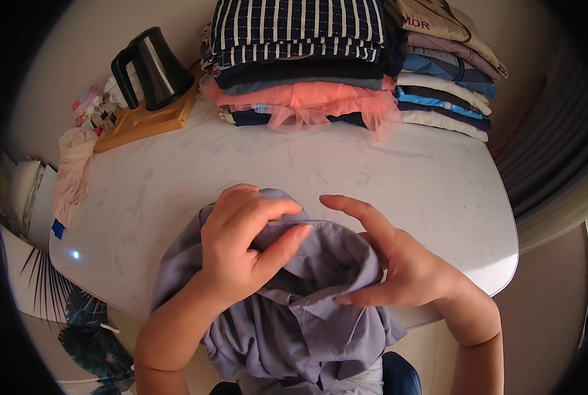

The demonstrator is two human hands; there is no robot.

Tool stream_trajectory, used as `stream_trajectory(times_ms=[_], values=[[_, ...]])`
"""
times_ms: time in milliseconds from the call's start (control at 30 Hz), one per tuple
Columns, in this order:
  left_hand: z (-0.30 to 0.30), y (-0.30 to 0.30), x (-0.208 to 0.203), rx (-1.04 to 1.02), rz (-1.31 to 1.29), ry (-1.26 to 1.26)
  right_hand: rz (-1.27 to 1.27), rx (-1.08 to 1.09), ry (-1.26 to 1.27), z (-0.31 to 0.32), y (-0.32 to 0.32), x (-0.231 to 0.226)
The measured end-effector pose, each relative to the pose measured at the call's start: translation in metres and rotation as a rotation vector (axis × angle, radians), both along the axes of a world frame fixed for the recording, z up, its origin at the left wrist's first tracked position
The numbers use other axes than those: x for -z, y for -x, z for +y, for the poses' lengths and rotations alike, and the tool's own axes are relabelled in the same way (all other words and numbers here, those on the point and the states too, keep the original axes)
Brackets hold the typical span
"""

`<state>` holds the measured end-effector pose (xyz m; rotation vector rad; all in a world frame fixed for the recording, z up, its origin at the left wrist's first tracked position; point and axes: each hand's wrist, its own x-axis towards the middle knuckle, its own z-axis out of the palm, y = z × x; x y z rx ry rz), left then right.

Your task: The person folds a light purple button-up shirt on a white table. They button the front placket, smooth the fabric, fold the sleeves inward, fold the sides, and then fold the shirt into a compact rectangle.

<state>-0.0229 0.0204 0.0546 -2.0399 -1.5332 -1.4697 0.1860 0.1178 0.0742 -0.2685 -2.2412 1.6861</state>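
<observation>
- Left hand (233, 232) curls at the grey garment's (333, 329) rim; its grip I cannot tell.
- Beside it, right hand (402, 266) stands open.
- I judge: spreading step; next needs right-hand pinch.

Two grips, left (234, 234) and right (409, 260) – bare, five-fingered type, nails short where visible. Two forearms, left (178, 322) and right (468, 316) – bare down to the lower edge, smooth, each with a crossing skin crease. Dark blue cloth (400, 374), lower edge – trousers or seat, cannot be told.
</observation>
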Motion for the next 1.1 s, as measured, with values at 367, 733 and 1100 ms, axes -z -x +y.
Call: stream_trajectory(times_ms=[367,733,1100], values=[[-0.012,-0.003,-0.011,0.058,0.119,-0.112,-0.040,0.109,0.215,0.009,-0.001,0.003],[-0.012,-0.012,-0.003,0.428,-0.292,0.692,-0.062,0.101,0.023,0.011,-0.001,-0.002],[-0.017,0.001,-0.015,0.674,-0.928,0.968,-0.129,-0.138,0.104,0.021,-0.005,-0.003]])
